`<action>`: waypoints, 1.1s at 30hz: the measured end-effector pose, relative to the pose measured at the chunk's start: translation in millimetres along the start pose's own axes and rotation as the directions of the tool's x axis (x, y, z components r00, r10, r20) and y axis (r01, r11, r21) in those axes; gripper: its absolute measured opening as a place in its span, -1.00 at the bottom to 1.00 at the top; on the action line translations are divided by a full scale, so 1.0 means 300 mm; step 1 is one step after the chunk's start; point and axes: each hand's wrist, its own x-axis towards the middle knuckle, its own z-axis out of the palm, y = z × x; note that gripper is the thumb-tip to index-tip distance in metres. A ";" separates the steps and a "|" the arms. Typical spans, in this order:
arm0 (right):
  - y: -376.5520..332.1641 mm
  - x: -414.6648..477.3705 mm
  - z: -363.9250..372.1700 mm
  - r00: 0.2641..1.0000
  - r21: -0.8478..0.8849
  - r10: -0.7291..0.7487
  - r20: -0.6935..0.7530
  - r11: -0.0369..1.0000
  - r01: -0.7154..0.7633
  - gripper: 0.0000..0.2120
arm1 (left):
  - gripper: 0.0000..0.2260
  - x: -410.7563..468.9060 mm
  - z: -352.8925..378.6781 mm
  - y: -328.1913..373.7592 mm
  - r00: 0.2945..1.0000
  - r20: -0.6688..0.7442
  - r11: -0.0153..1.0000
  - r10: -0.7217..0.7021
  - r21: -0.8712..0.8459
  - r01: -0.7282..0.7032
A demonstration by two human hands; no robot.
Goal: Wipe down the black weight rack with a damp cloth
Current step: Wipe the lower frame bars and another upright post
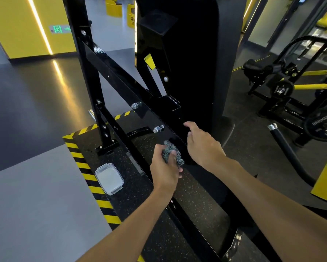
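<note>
The black weight rack [121,76] fills the middle of the view, with a glossy slanted beam running from upper left down to the lower right and bolts sticking out of it. My left hand [164,171] grips a bunched grey patterned cloth [171,151] and holds it against the beam's side just below the lower bolt [158,128]. My right hand [202,144] hovers beside it over the beam, fingers loosely curled, holding nothing. A tall black upright panel [193,53] stands behind the beam.
A clear plastic tub [109,178] of pale liquid sits on the speckled rubber mat [132,195] to the left, by the yellow-and-black hazard stripe [87,173]. Gym machines with weight plates [321,127] stand at the right; a black bar [287,150] leans there.
</note>
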 end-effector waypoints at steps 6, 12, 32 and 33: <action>-0.006 0.032 -0.015 0.999 0.064 0.004 0.035 0.998 -0.006 -0.61 | -0.94 0.049 0.009 0.018 0.998 -0.056 0.998 0.029 -0.051 -0.032; -0.090 0.084 0.022 0.987 0.058 -0.141 -0.081 0.988 0.146 -0.61 | -0.91 0.063 0.008 0.034 0.998 -0.027 0.991 0.064 -0.116 -0.066; -0.208 0.249 0.018 0.945 -0.163 -0.292 -0.147 0.950 0.268 -0.59 | -0.93 0.340 -0.151 0.060 0.985 -0.077 0.987 0.157 -0.001 -0.158; -0.222 0.284 0.024 0.960 -0.111 -0.257 -0.111 0.963 0.245 -0.56 | -0.90 0.348 -0.147 0.066 0.973 -0.020 0.971 0.231 0.075 -0.229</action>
